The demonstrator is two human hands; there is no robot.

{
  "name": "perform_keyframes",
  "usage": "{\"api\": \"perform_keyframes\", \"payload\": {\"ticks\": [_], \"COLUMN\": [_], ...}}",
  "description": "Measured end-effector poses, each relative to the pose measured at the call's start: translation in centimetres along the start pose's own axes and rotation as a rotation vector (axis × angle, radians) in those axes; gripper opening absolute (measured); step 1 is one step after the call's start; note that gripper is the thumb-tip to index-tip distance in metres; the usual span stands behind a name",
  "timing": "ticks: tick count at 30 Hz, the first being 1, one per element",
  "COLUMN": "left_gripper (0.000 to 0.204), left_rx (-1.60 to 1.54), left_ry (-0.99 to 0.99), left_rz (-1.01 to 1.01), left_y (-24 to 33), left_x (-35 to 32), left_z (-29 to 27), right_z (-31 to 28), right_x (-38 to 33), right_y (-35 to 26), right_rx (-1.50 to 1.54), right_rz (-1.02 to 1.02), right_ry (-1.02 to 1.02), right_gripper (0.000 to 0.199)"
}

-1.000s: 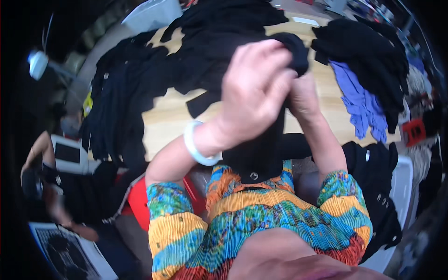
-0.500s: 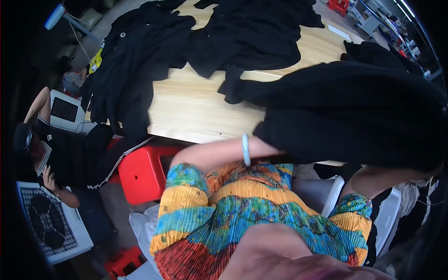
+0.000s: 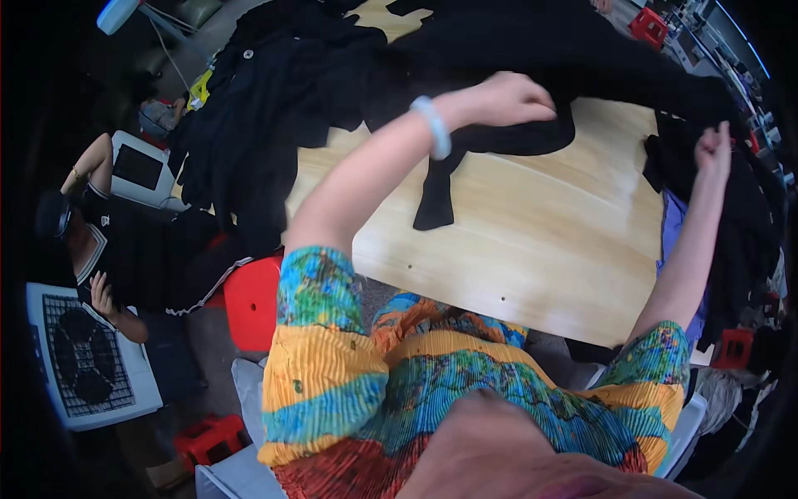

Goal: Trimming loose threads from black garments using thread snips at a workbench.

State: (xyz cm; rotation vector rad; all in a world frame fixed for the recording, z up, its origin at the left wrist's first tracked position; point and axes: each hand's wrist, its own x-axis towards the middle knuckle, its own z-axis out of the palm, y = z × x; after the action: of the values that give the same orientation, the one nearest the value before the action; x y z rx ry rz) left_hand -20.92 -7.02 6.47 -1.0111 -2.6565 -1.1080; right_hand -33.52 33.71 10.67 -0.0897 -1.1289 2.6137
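A black garment [image 3: 607, 71] stretches across the far part of the pale wooden table [image 3: 532, 208], its far side lifted and slightly blurred. My left hand [image 3: 509, 100], with a pale bangle on its wrist, reaches over the middle of the table with fingers closed on the garment's near edge. At the far right, my right hand [image 3: 713, 151] is raised and closed at the garment's other end; the exact grip is hard to see. A narrow black strip of cloth [image 3: 436, 195] hangs toward me on the tabletop.
More black garments [image 3: 258, 108] cover the table's left side, and a dark pile [image 3: 740, 233] with purple cloth [image 3: 672, 220] lies at the right. A red stool [image 3: 253, 303] stands left. Beyond it a person [image 3: 125, 249] sits near a fan unit [image 3: 91, 358].
Both hands have moved away from me over the table, carrying the black garment from the near right to the far side. More bare wood now shows in front.
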Motion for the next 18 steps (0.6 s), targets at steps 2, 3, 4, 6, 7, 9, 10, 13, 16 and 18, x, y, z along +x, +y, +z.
{"api": "perform_keyframes", "payload": {"ticks": [2,3,4,6,7,9,10,13,16,18], "left_gripper": [0.029,0.042,0.07,0.093,0.102,0.095,0.092,0.081,0.076,0.063], "left_rx": [0.347,0.506,0.625,0.427,0.296,0.187,0.096,-0.22,-0.326,-0.253], "left_ry": [0.498,0.612,0.517,0.409,0.361,0.418,0.476,0.569,0.297,0.179], "left_rz": [-0.245,-0.369,-0.667,-0.96,-0.985,-0.96,-0.948,-0.816,-0.714,-0.612], "left_y": [-5.9,-9.4,-10.7,-13.5,-14.7,-14.4,-13.8,-12.1,-10.7,-10.2], "left_x": [-4.2,-7.0,-9.4,-11.0,-11.6,-9.5,-7.6,-2.7,-0.1,-1.0], "left_z": [0.1,0.1,0.0,1.8,3.1,5.2,6.5,10.9,13.9,14.5], "right_z": [-3.4,-4.3,-5.9,-7.0,-6.3,-3.1,-1.7,5.3,10.1,11.4], "right_x": [0.6,-0.1,-0.3,-1.3,-2.3,-4.8,-5.7,-10.4,-14.1,-15.3], "right_y": [5.8,8.5,11.7,13.8,14.8,15.5,15.5,17.5,21.5,24.4], "right_rx": [-0.129,-0.095,-0.155,-0.151,-0.173,-0.244,-0.293,-0.603,-0.892,-1.184], "right_rz": [0.128,0.231,0.354,0.451,0.466,0.467,0.418,0.236,0.011,-0.089], "right_ry": [0.156,0.155,0.074,0.075,0.076,0.043,-0.039,-0.315,-0.627,-0.745], "right_gripper": [0.03,0.021,0.015,0.019,0.023,0.028,0.029,0.034,0.022,0.021]}}
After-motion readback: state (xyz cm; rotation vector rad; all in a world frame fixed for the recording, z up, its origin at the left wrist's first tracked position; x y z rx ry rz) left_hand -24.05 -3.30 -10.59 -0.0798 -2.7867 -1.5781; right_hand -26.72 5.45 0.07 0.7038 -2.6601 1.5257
